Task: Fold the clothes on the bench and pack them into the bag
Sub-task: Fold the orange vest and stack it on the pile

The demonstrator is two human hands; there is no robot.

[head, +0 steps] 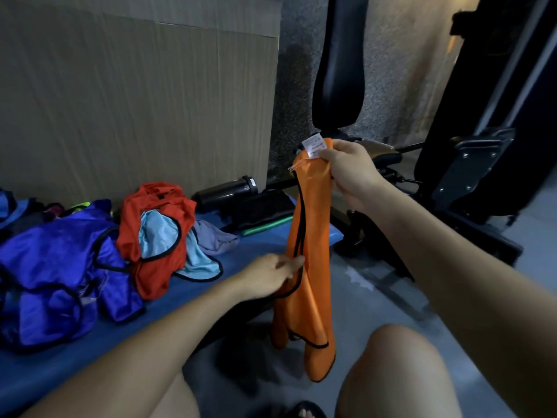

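The right hand (346, 171) pinches the top of an orange mesh bib (310, 297) beside its white label (315, 146), so the garment hangs straight down beyond the bench's end, its long axis vertical. The left hand (268, 276) pinches its black-trimmed edge about midway down; it is the lower hand and the one nearer the blue bench (241, 257). On the bench, left of the bib and apart from it, lie unfolded red (159, 245), light-blue (156, 233) and blue bibs (54, 267). I cannot pick out the bag for certain.

Right hand (349, 173) holds an orange bib (310, 285) up by its top; left hand (268, 276) pinches its edge.
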